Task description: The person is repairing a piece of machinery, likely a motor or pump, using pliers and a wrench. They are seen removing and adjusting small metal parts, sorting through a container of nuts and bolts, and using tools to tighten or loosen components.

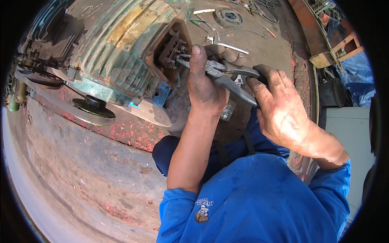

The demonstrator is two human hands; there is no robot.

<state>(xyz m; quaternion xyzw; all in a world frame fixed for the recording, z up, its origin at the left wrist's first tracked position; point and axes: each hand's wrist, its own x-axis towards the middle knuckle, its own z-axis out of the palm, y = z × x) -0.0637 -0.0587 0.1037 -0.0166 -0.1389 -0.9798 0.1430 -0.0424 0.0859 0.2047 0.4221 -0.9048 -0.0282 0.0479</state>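
Observation:
My right hand [283, 113] grips the dark handles of large pliers [237, 89]. My left hand [204, 89] is closed round the head of the pliers, thumb upright and fingers curled behind it. The jaws reach left to a bolted terminal block [170, 52] inside the open, rusty junction box of a big green ribbed motor [109, 65]. Whether they grip a part there is too small to tell. A smaller silver tool [238, 80] shows partly below the pliers.
A pulley and belt [91, 115] lie left, beside a concrete edge [101, 170]. Ahead on the floor are a round metal part [227, 18], cables [263, 8] and rods [231, 47]. Rusty metal frames [320, 56], blue tarpaulin [356, 81] and a grey panel [346, 129] line the right.

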